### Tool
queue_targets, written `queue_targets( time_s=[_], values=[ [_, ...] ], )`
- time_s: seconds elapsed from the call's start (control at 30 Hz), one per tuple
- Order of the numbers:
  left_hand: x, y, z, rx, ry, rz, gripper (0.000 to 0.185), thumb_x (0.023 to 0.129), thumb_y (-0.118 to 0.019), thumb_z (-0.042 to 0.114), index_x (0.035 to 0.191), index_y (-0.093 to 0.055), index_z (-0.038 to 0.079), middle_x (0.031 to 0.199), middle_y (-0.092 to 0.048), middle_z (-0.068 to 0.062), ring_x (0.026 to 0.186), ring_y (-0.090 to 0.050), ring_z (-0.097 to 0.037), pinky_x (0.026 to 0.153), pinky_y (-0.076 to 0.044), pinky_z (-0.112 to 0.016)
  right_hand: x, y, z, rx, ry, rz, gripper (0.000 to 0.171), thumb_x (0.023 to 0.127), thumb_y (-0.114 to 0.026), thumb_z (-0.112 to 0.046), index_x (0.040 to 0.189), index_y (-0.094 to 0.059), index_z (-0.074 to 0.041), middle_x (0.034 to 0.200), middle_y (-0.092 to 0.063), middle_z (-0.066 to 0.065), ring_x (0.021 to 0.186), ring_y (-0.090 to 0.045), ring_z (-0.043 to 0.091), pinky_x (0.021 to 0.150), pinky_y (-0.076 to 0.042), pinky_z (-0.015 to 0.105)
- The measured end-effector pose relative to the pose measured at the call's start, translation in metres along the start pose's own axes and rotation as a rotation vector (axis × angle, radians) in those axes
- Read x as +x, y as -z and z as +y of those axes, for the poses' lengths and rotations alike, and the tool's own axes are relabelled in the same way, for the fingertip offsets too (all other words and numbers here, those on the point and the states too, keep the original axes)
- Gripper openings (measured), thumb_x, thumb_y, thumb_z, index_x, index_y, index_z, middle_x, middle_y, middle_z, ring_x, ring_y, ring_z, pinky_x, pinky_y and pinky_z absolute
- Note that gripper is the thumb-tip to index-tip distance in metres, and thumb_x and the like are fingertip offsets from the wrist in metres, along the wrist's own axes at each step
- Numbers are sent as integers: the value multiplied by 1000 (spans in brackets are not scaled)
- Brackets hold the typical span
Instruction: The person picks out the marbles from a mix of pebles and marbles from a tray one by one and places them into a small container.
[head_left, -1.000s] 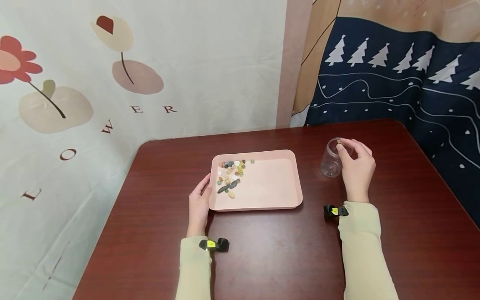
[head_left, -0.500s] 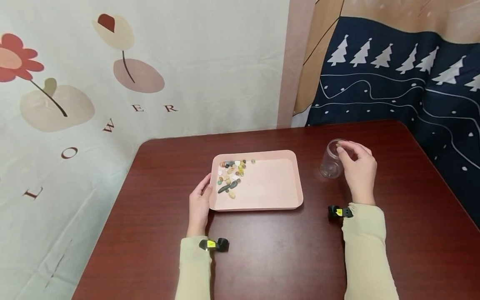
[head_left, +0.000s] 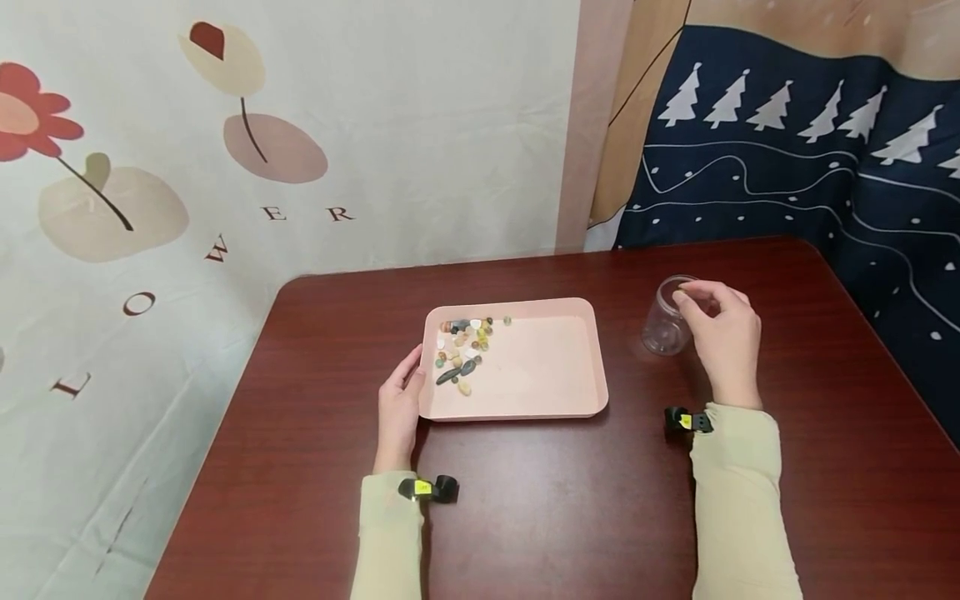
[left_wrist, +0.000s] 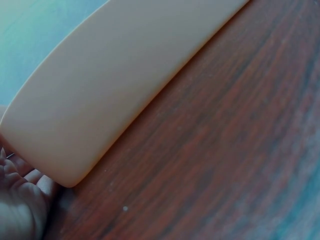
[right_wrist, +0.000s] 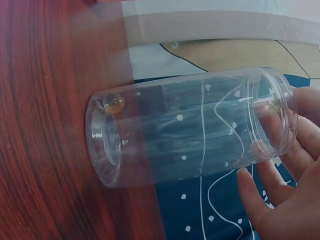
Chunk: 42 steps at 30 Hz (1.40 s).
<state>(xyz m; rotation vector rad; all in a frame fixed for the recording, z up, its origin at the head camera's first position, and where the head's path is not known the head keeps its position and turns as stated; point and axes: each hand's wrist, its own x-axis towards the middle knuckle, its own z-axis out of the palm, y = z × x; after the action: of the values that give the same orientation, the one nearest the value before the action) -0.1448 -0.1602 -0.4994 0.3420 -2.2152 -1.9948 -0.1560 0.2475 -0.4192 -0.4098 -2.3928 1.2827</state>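
Note:
A pink tray [head_left: 555, 404] lies mid-table with several small coloured stones [head_left: 461, 346] heaped in its far left corner. My left hand [head_left: 400, 406] rests flat on the table against the tray's left rim [left_wrist: 75, 125], fingers straight. A clear plastic jar [head_left: 663, 323] stands to the right of the tray. My right hand [head_left: 722, 333] hovers at the jar's mouth, thumb and forefinger pinching a small yellowish stone [head_left: 681, 294] over the rim. In the right wrist view one amber stone [right_wrist: 113, 103] lies at the bottom of the jar [right_wrist: 190, 125].
The dark red wooden table [head_left: 540, 517] is bare in front of the tray and to the right of the jar. A flowered cloth [head_left: 225, 167] hangs behind on the left, and a navy cloth with white trees [head_left: 787, 150] on the right.
My right hand has drifted slightly right and down at the jar's mouth, still pinching the stone. The left hand and the tray have not moved.

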Motion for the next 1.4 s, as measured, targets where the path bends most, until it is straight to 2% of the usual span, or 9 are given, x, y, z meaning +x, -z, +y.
queue_targets(
  time_s=[0.1, 0.33, 0.5, 0.73, 1.4],
  values=[
    [1, 0, 0, 0, -2, 2, 32, 91, -50, 18, 122, -55, 28, 125, -50, 8, 110, -49, -8, 89, -42, -27, 0, 0, 0, -3, -3, -1, 43, 80, -57, -50, 109, -65, -20, 105, -57, 3, 99, -44, 17, 70, -40, 30],
    [-1, 0, 8, -27, 38, -24, 35, 92, -48, 13, 126, -52, 19, 129, -48, 2, 113, -48, -14, 91, -41, -31, 0, -1, 1, 0, 13, 6, 42, 79, -58, -50, 108, -65, -20, 103, -58, 2, 99, -44, 15, 71, -39, 30],
    [0, 0, 3, -24, 14, -20, 34, 92, -49, 17, 124, -54, 24, 127, -49, 6, 112, -48, -10, 91, -41, -28, 0, 0, 0, 7, 14, 3, 43, 79, -58, -51, 108, -65, -20, 104, -58, 1, 101, -43, 14, 73, -40, 31],
    [0, -1, 2, -21, -17, -14, 32, 92, -49, 17, 123, -55, 25, 125, -50, 7, 110, -49, -10, 91, -41, -29, 0, 1, 0, 2, 9, -9, 43, 79, -57, -51, 108, -65, -21, 107, -58, 1, 104, -43, 15, 73, -42, 29],
    [1, -1, 0, -14, -5, -12, 32, 91, -50, 19, 122, -55, 26, 125, -51, 7, 109, -50, -10, 89, -43, -30, 1, 1, 0, 1, -5, -16, 43, 81, -56, -50, 112, -63, -20, 109, -57, 3, 103, -43, 17, 74, -42, 29]
  ],
)
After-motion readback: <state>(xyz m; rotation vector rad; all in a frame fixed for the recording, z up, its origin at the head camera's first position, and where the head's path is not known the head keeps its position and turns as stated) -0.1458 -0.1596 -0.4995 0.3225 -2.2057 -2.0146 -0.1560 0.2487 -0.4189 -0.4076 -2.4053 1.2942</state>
